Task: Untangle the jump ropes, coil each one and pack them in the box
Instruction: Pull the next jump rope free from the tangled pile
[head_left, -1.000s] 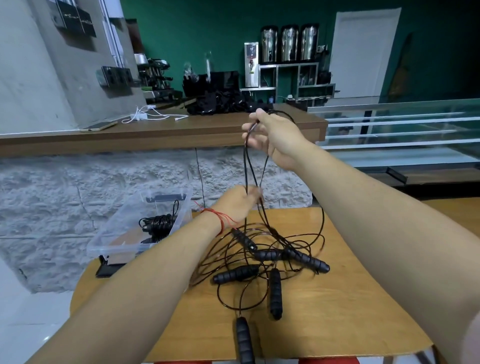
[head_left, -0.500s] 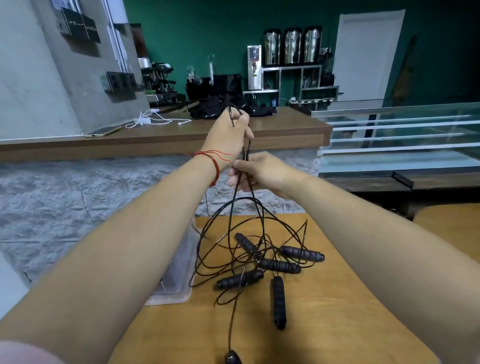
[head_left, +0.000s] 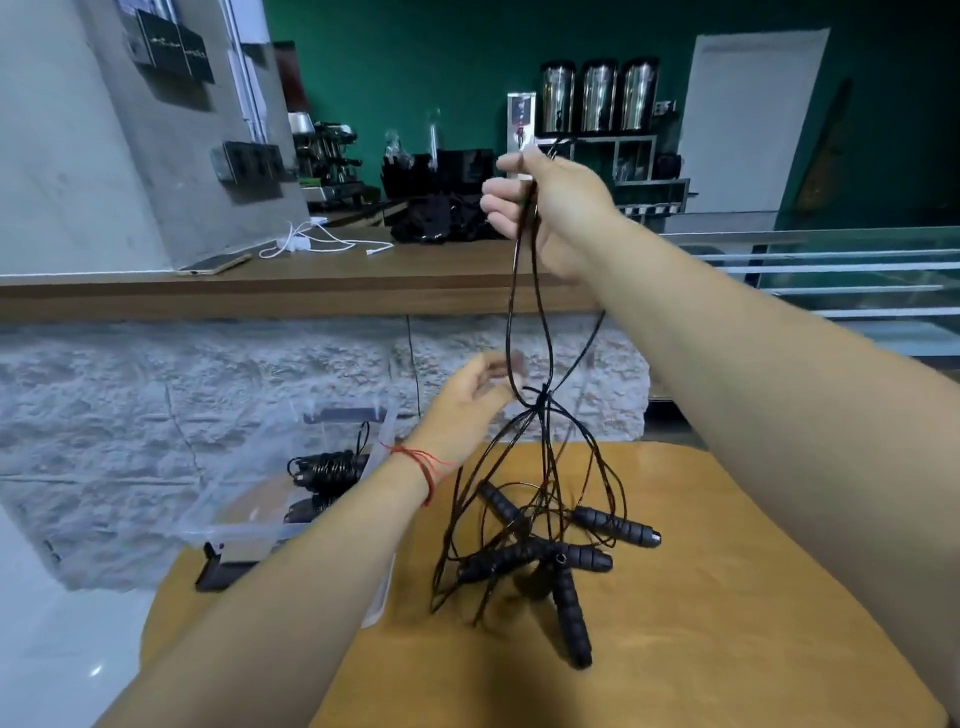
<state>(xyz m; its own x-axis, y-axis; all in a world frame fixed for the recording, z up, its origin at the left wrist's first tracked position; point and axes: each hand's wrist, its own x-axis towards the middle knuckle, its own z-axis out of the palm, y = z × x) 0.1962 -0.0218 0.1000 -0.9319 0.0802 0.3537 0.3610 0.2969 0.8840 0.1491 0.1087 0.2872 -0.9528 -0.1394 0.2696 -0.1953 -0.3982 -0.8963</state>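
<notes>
The room is softly lit and not very bright. Light comes from above and lands on the wooden surface, which looks warm and a little shiny. The handles of the jump ropes throw a dark, fuzzy shadow on it, right under them. A small white glare spot sits on the floor at the lower left. The metal urns at the back shine in stripes, and the green wall is dark. The left hand is smeared by blur, so its fingers are hard to make out. The right hand is sharper. The wide lens tilts the grey wall and makes the arms look huge near the edges.
</notes>
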